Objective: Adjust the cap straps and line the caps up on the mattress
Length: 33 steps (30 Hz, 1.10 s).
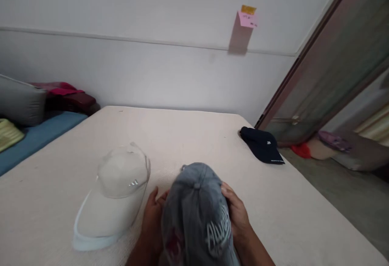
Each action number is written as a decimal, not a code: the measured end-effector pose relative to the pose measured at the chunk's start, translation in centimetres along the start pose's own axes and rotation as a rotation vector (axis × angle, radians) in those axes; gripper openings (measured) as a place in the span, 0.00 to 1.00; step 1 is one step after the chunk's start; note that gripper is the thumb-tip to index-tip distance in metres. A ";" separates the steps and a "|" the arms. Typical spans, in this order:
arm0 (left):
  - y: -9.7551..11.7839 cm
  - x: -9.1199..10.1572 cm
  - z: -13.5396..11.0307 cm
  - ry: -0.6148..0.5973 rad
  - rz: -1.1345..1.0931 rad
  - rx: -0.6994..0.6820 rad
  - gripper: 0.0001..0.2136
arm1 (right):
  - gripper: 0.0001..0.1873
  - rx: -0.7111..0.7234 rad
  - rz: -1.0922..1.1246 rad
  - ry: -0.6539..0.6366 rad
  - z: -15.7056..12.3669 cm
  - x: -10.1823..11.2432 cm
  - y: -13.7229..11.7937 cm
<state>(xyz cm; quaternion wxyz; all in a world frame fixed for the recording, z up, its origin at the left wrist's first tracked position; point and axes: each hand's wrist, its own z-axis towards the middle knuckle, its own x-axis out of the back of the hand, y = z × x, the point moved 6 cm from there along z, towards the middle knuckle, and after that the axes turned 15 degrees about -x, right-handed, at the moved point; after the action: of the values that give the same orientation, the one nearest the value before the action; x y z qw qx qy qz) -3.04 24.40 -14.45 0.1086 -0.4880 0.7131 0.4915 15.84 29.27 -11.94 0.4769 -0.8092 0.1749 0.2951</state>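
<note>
A grey-blue denim cap (196, 217) with white lettering sits at the bottom centre, held between both my hands. My left hand (153, 213) grips its left side, thumb raised. My right hand (237, 213) wraps the right side, fingers curled over the crown. Just to the left lies a clear plastic cap-shaped cover (117, 189) on the cream mattress (188, 136). A navy cap (263, 144) rests apart near the mattress's far right edge.
A white wall with a pink sticky note (247, 18) stands behind. At the left are a blue mat (36, 136), a grey pillow (21, 101) and red cloth (65, 93). The floor and a glass door (334, 71) lie to the right.
</note>
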 end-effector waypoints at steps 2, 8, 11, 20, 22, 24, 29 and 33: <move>0.2 -1.2 0.2 -0.079 0.011 0.016 0.09 | 0.06 -0.066 -0.019 -0.056 -0.6 0.9 0.9; 0.7 -2.2 1.0 -0.052 -0.007 -0.085 0.08 | 0.12 -0.131 0.088 -0.097 -1.1 2.3 2.0; -0.8 -3.6 0.6 -0.218 -0.084 0.028 0.10 | 0.13 -0.091 0.225 0.040 -0.6 4.7 1.3; -4.7 -5.1 -0.4 -0.335 -0.073 0.198 0.10 | 0.09 0.017 0.377 0.191 0.2 7.9 0.1; -4.7 -4.5 0.0 -0.216 0.050 0.174 0.05 | 0.11 0.016 0.338 0.134 -0.2 7.6 0.4; -4.0 -4.2 0.6 -0.155 0.145 0.084 0.03 | 0.11 -0.049 0.309 0.062 -0.5 7.3 1.0; -2.7 -4.7 0.8 -0.244 0.174 -0.057 0.12 | 0.17 -0.280 0.193 -0.077 -1.0 6.9 2.6; -2.8 -4.6 0.3 -0.345 0.246 -0.064 0.15 | 0.19 -0.307 0.132 -0.132 -1.2 6.5 2.5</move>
<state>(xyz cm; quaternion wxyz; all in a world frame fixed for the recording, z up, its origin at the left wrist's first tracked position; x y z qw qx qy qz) 1.41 27.27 -13.32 0.1528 -0.3093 0.7222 0.5995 19.73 27.05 -17.33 0.3380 -0.8380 0.1489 0.4017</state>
